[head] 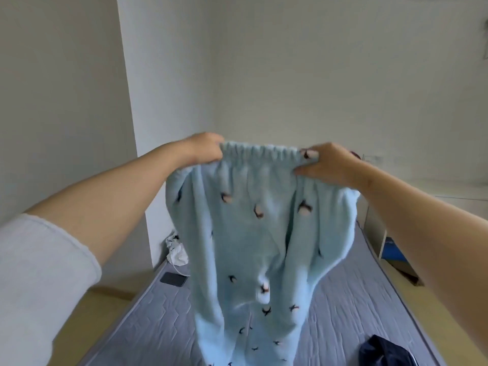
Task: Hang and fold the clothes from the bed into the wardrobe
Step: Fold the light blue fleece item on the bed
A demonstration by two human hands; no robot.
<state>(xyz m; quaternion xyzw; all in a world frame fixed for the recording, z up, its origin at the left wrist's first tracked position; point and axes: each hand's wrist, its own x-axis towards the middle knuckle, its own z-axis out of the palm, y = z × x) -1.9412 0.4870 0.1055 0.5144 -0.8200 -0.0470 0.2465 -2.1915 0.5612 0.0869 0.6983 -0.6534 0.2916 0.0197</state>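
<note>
1. My left hand (204, 148) and right hand (326, 165) grip the blue fleece trousers (253, 241) by the waistband, raised above the bed (356, 307).
2. Step: shaking out before folding.
3. Next, probably: bring legs together.

both arms are stretched out over the grey quilted mattress (343, 299), left hand (204, 149) and right hand (328, 165) each gripping one end of the elastic waistband of fluffy light blue pyjama trousers with small dark and pink motifs (253, 247), legs hanging down. dark navy garment (383, 352) lies bottom right, black phone (173, 279) and crumpled white cloth (177, 250) sit near the far left corner.
</note>
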